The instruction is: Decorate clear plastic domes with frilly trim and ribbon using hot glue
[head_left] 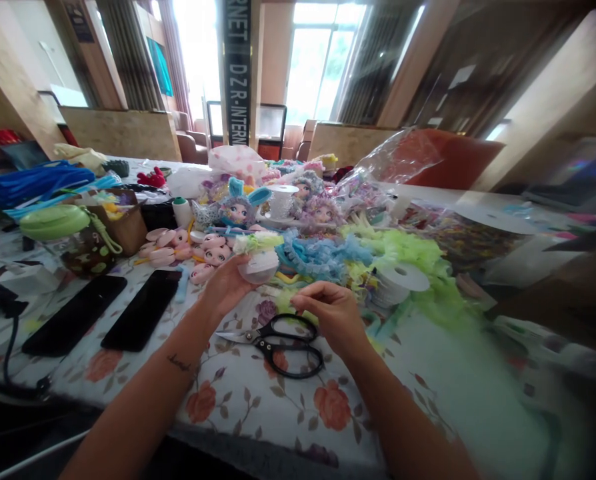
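Note:
My left hand (228, 285) is wrapped round a white rounded shell (259, 268), which has a pale yellow-green frill along its top. To the right and a little lower, my right hand (331, 310) is closed in a pinch; anything between its fingertips is too small to make out. Black-handled scissors (278, 343) lie on the flowered tablecloth (238, 400) below both hands, blades pointing left. Pink doll face pieces (213, 253) are heaped just left of the shell. Blue ruffled trim (323, 257) lies behind my right hand.
Two dark phones (141, 310) lie at left, near a green-lidded jar (65, 237). A white spool (398, 283) stands among lime-green ruffles (408, 247) at right. Dolls with decorated hair (238, 210) and clear plastic bags (393, 157) crowd the back of the table.

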Tool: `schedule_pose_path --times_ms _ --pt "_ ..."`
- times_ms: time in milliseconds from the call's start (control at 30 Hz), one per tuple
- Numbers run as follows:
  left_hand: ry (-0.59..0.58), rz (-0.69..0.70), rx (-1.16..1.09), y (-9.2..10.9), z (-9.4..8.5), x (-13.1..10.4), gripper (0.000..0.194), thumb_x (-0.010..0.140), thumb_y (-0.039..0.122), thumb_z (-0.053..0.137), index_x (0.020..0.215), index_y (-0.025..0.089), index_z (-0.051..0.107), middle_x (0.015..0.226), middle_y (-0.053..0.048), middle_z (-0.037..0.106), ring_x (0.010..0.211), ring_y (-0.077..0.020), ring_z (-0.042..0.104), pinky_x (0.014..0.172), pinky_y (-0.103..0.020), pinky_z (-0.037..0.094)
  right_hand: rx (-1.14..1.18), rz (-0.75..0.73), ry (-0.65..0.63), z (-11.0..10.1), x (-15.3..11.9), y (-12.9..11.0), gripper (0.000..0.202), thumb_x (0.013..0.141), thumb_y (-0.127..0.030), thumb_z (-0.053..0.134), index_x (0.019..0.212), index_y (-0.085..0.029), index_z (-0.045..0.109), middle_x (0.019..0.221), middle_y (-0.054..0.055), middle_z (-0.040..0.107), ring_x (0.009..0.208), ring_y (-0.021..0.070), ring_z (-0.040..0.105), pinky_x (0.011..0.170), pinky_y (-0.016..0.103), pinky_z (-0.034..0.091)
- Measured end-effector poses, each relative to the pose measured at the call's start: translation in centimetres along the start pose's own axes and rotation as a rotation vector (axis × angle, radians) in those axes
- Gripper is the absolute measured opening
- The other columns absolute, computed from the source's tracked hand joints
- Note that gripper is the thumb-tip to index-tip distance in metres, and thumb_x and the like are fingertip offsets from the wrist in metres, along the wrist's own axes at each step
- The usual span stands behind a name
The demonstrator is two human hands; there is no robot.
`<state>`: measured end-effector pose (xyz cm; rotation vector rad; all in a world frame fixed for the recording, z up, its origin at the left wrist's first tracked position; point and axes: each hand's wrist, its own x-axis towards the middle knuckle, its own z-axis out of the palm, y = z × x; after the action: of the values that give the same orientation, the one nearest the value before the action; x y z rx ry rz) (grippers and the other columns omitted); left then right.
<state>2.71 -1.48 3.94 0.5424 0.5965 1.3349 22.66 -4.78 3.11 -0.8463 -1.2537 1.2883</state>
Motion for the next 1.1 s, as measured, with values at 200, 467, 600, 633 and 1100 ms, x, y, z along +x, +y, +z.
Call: schedule_pose_path --times_ms 200,467,600,633,1100 --pt "-0.008 0.004 0.049 -0.3 0.0 0.0 0.043 0.070 0.011 0.066 0.114 0.013 0.065 0.098 -0.008 0.073 0.091 -0.0228 0.068 0.079 -0.037 0.058 -0.300 0.000 -0.031 0.4 -0.1 -0.2 0.028 0.076 -0.046 0.075 0.074 -0.018 0.077 0.067 0.004 0.071 0.063 0.0166 0.061 0.061 0.029 0.049" --pt "-0.044 -0.035 0.097 -0.9 0.9 -1.0 0.046 0.063 0.010 0.071 0.109 0.015 0.066 0.092 -0.006 0.073 0.082 -0.0211 0.069 0.071 -0.032 0.058 -0.321 -0.002 0.163 1.1 0.4 0.4 0.049 0.072 -0.054 0.073 0.103 -0.017 0.070 0.104 0.011 0.073 0.092 0.0258 0.068 0.078 0.035 0.053" --pt "-0.052 -0.055 0.127 -2.0 1.6 -1.5 0.046 0.058 0.006 0.074 0.102 0.014 0.066 0.089 -0.004 0.072 0.076 -0.0178 0.068 0.066 -0.027 0.056 -0.324 -0.004 0.110 1.7 0.4 0.2 0.045 0.073 -0.055 0.068 0.096 -0.016 0.067 0.090 0.006 0.070 0.081 0.0222 0.064 0.070 0.031 0.050" --pt "-0.062 -0.055 0.142 -2.2 1.7 -1.6 0.046 0.058 0.006 0.075 0.101 0.015 0.065 0.090 -0.004 0.072 0.076 -0.0174 0.068 0.067 -0.026 0.056 -0.362 0.000 0.121 1.8 0.4 0.2 0.042 0.074 -0.055 0.067 0.090 -0.016 0.067 0.081 0.004 0.068 0.075 0.0206 0.061 0.067 0.031 0.047" --pt "-0.041 -0.139 0.351 -2.8 1.8 -2.1 0.036 0.071 0.022 0.071 0.105 0.016 0.061 0.102 -0.008 0.068 0.089 -0.0218 0.066 0.066 -0.033 0.060 0.012 0.226 0.114 1.3 0.9 1.4 0.028 0.072 -0.041 0.071 0.089 -0.020 0.069 0.087 0.002 0.071 0.082 0.0219 0.063 0.076 0.034 0.051"
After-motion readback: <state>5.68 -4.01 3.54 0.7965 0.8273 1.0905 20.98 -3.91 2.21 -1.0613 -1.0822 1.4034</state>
